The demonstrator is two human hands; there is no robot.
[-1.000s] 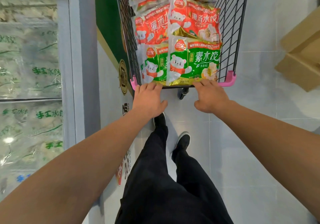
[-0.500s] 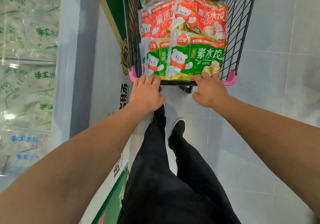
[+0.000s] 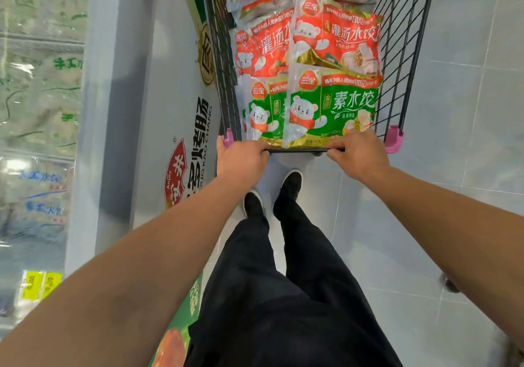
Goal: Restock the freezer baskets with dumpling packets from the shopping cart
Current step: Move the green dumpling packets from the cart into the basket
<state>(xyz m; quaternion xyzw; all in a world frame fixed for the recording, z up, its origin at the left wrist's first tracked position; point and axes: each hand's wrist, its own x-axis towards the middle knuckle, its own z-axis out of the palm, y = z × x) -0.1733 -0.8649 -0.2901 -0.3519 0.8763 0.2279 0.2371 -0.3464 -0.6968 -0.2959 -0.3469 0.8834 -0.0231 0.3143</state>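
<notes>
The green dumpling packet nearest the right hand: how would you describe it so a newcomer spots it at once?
Start at the shopping cart beside the freezer. At its near end, just above the handle bar, lie two green packets. It is the right-hand green dumpling packet, fully visible on top, overlapping its half-hidden left twin; red packets lie beyond.

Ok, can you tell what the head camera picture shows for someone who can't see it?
Both hands, left and right, grip the handle bar of a black wire shopping cart piled with red and green dumpling packets. A glass-topped chest freezer stands along its left.

Single head view, wide-angle, looks steeply down over forearms, cart [image 3: 408, 40] close ahead.
</notes>
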